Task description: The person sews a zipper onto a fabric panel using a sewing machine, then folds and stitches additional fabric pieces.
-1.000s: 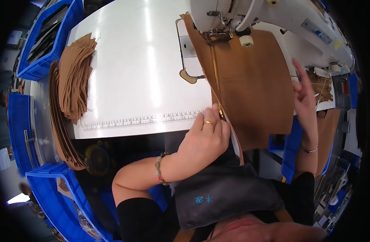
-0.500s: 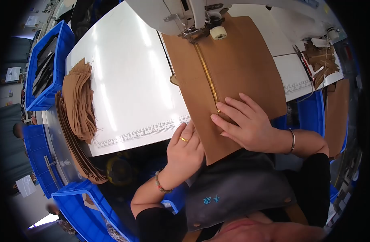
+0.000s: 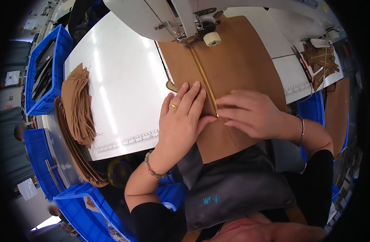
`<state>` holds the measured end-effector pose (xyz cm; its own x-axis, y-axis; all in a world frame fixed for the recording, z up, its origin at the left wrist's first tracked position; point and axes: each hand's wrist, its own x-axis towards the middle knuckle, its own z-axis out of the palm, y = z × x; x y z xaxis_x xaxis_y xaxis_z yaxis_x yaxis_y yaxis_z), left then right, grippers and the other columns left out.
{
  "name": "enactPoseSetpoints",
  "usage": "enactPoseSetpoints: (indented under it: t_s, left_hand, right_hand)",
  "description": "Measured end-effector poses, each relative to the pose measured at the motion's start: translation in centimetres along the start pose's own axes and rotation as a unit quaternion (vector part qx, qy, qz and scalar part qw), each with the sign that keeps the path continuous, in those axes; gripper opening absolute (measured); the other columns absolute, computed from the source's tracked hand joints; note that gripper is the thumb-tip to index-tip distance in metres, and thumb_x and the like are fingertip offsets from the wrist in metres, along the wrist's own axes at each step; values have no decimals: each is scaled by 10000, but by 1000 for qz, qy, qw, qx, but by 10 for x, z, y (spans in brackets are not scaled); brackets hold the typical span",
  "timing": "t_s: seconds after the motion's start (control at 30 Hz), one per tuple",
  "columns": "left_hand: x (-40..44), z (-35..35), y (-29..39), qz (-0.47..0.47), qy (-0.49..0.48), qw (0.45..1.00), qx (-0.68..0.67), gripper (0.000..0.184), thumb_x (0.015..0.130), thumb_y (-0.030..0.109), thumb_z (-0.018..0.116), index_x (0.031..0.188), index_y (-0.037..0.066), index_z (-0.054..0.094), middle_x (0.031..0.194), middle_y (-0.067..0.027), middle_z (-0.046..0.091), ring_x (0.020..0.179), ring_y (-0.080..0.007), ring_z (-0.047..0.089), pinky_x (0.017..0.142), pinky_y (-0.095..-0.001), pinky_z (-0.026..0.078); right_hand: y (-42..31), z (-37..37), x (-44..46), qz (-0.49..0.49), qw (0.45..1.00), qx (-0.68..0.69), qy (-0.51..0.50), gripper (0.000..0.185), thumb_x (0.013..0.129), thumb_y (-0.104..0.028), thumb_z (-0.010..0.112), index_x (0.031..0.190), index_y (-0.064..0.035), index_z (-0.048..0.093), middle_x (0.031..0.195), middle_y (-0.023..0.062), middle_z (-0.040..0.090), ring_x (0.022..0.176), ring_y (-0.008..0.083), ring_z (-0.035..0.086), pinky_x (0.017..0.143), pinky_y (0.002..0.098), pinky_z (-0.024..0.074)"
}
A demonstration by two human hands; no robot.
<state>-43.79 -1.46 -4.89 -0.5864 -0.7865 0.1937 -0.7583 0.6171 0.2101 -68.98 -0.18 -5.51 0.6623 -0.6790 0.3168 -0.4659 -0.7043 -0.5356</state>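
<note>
A brown leather-like panel with a gold-toothed zipper down it lies under the sewing machine head. My left hand, with a gold ring, rests flat on the panel left of the zipper, fingers stretched out and thumb toward the zipper's near end. My right hand is on the other side of that end. Its fingers are bent and drawn together; whatever they pinch is hidden. A thin thread trails over the panel just below them.
Brown cut pieces are stacked on the white table's left edge, near a printed ruler. Blue bins stand at left. Scissors and brown scraps lie at right. A white roller wheel sits beside the machine's presser area.
My left hand has come up from the panel's near edge onto its top beside the zipper. My right hand has drawn its spread fingers in at the zipper's end. Thread now shows there.
</note>
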Motion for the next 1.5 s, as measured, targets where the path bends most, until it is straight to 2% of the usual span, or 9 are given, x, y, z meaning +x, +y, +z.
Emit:
enactPoseSetpoints:
  t_s: [0.03,0.07,0.13,0.23,0.33,0.87,0.97,1.37,1.5]
  left_hand:
    - [1,0,0,-1,0,1000,0,724,784,417,817,1397,87,617,1485,-72,583,1357,-317,560,1116,-501,425]
    - [1,-1,0,0,-2,1000,-1,769,759,442,820,1400,73,608,1482,-82,583,1355,-322,560,1113,-498,427]
    - [1,0,-2,0,-3,1000,-2,814,734,468,823,1403,60,600,1480,-91,583,1354,-327,561,1109,-496,428]
    - [1,1,-5,-6,10,998,-54,897,694,497,829,1412,20,580,1463,-120,592,1330,-347,569,1098,-481,438]
    - [4,0,-4,-12,16,997,-78,904,699,556,779,1394,7,599,1450,-136,597,1310,-333,574,1096,-487,440]
    - [23,-14,-4,44,-44,998,-17,900,663,547,788,1347,-17,630,1421,-133,611,1223,-295,592,1061,-447,460]
    - [32,-13,-12,42,-17,999,8,885,600,518,853,1314,37,649,1387,-68,635,1123,-275,621,970,-403,502]
    - [63,-11,-39,37,-3,999,19,866,639,544,826,1324,42,655,1366,-69,635,1176,-315,603,1028,-446,470]
    - [69,-8,-45,31,23,999,25,855,671,555,815,1324,24,663,1337,-101,612,1194,-338,591,1053,-475,450]
  right_hand:
    - [4,-3,8,16,999,-30,33,465,843,-349,775,1211,-78,691,1322,95,632,1205,289,627,1027,496,511]
    - [10,-6,16,16,999,-28,32,465,843,-349,775,1211,-78,691,1322,95,632,1205,289,627,1027,496,511]
    - [20,-10,27,24,995,-97,13,600,805,-465,783,1248,-72,686,1368,107,612,1290,304,578,1117,523,446]
    - [24,-4,27,-6,992,-128,-10,736,742,-564,772,1274,-63,686,1385,113,608,1343,307,537,1175,541,381]
    - [23,-7,30,-21,987,-157,-24,772,729,-585,758,1276,-45,689,1384,112,613,1331,307,548,1166,536,391]
    - [24,-13,32,-31,981,-184,-46,778,732,-581,742,1280,-32,681,1398,105,619,1333,287,557,1164,535,393]
    - [31,-11,38,-27,981,-190,-32,785,742,-587,732,1290,-28,675,1411,108,611,1341,294,552,1162,534,394]
    - [63,-11,65,-22,982,-185,-19,737,810,-568,722,1315,-34,663,1430,101,603,1380,288,533,1132,498,404]
    - [74,-10,71,-22,979,-201,7,699,813,-564,726,1325,-91,672,1359,76,629,1358,269,540,1120,481,407]
